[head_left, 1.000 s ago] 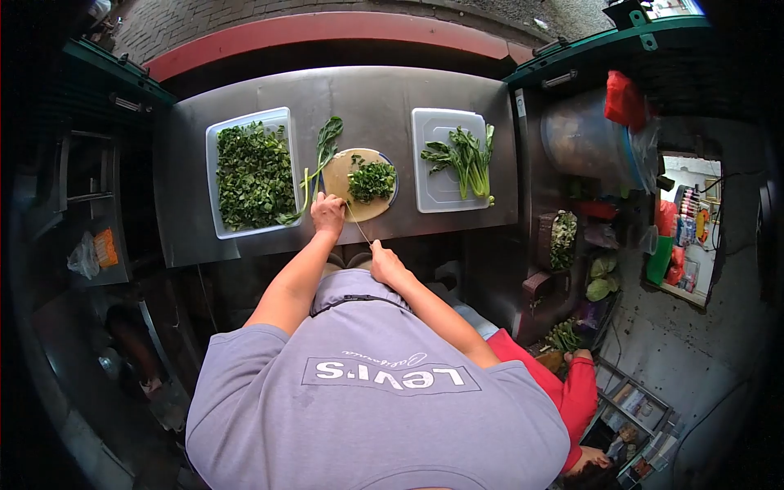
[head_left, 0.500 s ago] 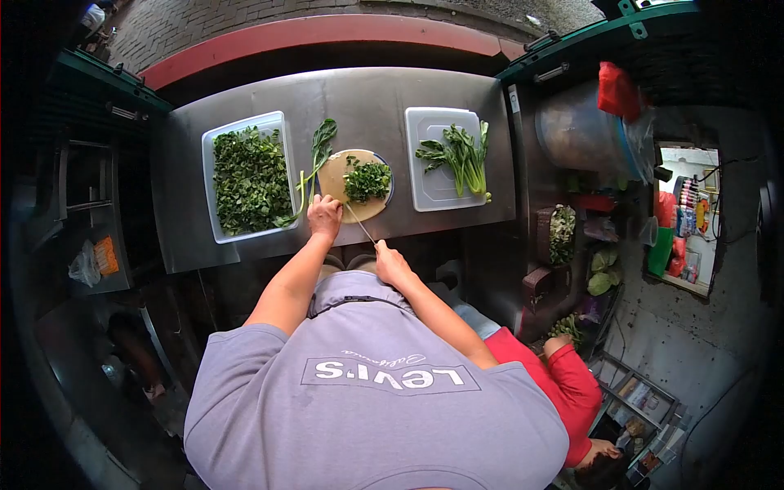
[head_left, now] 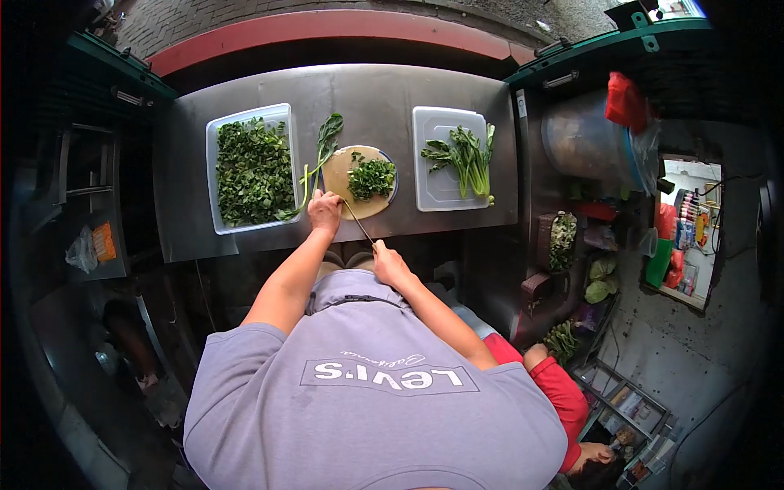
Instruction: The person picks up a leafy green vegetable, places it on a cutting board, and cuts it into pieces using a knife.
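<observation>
My left hand [head_left: 324, 212] is closed at the lower left edge of a round cutting board [head_left: 333, 175], with a leafy green stalk [head_left: 316, 173] running down to its fingers. Exactly how the fingertips grip is too small to make out. In my right hand [head_left: 390, 263] is a knife [head_left: 358, 220], its blade slanting over the board's near edge toward the left fingertips. Chopped greens [head_left: 371, 179] lie heaped on the board. To the left, a plastic tub [head_left: 210, 175] is full of cut greens [head_left: 253, 171].
On the steel table [head_left: 367, 90], right of the board, a translucent lid [head_left: 429, 192] bears a bunch of whole greens [head_left: 469, 163]. A person in a red sleeve [head_left: 563, 400] is at my right. Vegetables [head_left: 562, 241] and a large lidded tub [head_left: 584, 143] stand further right.
The view has shifted slightly. Both hands stay in nearly the same place at the board, and the knife has hardly moved. The red-sleeved arm has shifted a little.
</observation>
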A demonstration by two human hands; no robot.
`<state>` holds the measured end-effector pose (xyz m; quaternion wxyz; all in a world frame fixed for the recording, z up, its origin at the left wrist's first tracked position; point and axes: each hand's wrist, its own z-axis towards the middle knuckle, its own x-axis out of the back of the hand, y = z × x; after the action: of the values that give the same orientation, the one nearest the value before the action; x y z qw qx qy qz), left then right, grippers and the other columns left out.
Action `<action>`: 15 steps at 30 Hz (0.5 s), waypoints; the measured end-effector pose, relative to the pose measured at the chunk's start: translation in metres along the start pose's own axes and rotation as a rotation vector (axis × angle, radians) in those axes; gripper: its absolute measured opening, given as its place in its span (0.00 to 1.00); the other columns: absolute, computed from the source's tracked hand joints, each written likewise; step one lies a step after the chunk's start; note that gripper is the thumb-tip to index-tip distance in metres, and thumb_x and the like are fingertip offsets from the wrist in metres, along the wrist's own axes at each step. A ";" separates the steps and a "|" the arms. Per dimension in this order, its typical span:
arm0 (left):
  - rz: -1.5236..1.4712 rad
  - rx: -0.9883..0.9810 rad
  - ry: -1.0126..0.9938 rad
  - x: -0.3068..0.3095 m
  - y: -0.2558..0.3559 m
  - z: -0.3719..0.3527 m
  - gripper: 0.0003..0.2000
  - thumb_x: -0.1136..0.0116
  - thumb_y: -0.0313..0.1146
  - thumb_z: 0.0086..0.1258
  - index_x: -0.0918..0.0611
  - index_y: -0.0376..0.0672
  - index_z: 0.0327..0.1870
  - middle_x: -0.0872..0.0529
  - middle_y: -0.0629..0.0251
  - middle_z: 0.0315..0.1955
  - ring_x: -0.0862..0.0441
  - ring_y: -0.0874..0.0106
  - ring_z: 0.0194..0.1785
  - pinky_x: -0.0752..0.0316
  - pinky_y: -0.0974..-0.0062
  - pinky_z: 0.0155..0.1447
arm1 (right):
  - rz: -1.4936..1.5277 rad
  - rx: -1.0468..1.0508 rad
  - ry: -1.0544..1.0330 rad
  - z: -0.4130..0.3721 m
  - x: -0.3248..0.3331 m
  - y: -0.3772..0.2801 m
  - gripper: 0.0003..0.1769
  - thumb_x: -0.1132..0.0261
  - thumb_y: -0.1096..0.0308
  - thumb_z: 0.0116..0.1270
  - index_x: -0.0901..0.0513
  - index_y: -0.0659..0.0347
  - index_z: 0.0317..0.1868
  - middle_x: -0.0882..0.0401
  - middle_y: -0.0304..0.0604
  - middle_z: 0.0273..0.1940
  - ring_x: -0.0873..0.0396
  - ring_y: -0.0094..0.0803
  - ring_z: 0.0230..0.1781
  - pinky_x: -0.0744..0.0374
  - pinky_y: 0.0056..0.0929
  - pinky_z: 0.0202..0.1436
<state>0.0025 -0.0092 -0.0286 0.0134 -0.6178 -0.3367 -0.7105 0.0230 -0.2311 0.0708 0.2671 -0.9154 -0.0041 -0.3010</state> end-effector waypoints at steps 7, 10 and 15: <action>0.022 0.040 -0.030 0.003 0.001 0.000 0.03 0.28 0.35 0.58 0.08 0.53 0.33 0.12 0.74 0.34 0.20 0.66 0.49 0.22 0.64 0.48 | 0.021 0.022 -0.027 0.005 0.004 -0.005 0.14 0.49 0.64 0.81 0.29 0.66 0.55 0.18 0.76 0.44 0.19 0.71 0.50 0.23 0.62 0.52; 0.025 0.042 -0.030 0.000 -0.001 0.000 0.03 0.27 0.36 0.58 0.08 0.53 0.32 0.12 0.74 0.34 0.20 0.66 0.49 0.23 0.64 0.49 | 0.018 -0.004 -0.045 0.004 0.008 -0.012 0.14 0.49 0.64 0.81 0.29 0.67 0.56 0.19 0.77 0.44 0.19 0.72 0.50 0.23 0.63 0.52; 0.021 0.053 -0.031 -0.002 -0.003 0.000 0.04 0.26 0.37 0.58 0.08 0.53 0.32 0.12 0.75 0.34 0.20 0.66 0.49 0.23 0.64 0.48 | 0.010 0.022 -0.040 0.008 0.001 -0.009 0.12 0.49 0.66 0.80 0.31 0.68 0.53 0.19 0.78 0.44 0.20 0.73 0.50 0.24 0.63 0.52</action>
<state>0.0021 -0.0079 -0.0319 0.0322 -0.6317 -0.3491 -0.6914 0.0264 -0.2196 0.0703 0.2788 -0.9182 -0.0082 -0.2812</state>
